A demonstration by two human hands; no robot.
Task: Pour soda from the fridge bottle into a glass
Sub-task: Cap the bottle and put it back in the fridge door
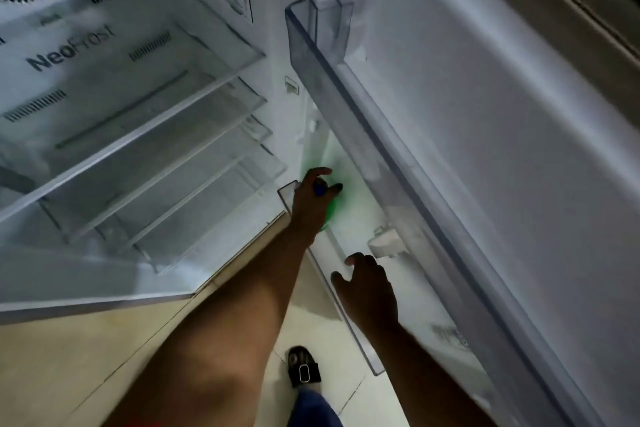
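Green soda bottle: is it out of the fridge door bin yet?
Not yet. The green bottle stands in the lower door bin, with the left hand closing around its blue cap.

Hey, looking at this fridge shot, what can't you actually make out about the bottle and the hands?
- Green bottle, head view: mostly hidden by the left hand and blurred, so its label and fill level are unreadable.
- Left hand's grip: fingers curl around the blue cap, but whether they are clamped is unclear.
- Right hand: whether it touches the lower door shelf is unclear.
- Glass: outside the frame.
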